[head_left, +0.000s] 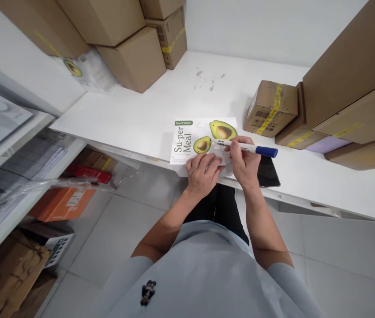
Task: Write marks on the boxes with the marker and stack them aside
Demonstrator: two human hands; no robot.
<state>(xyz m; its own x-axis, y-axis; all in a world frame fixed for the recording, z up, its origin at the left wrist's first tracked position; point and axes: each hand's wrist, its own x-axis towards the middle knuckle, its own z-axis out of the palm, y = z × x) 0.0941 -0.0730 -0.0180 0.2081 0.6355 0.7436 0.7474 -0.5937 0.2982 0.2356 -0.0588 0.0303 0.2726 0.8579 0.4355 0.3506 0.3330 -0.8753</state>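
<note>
A white box (182,140) printed with avocado pictures and the words "Su-per Meal" lies at the front edge of the white table. My left hand (203,173) rests on the near part of the box, fingers stretched out over its top. In my right hand (243,161) is a white marker pen (249,147) with a blue end pointing right. Its other end points left, over the avocado print; whether the tip touches the box I cannot tell. A dark phone (268,171) lies on the table just right of my right hand, partly covered by it.
Cardboard boxes (134,59) are stacked at the back left, with a white avocado-printed pack (90,68) beside them. More boxes, including a small taped carton (271,107), stand at the right. Shelves at the left hold an orange box (62,202) and papers.
</note>
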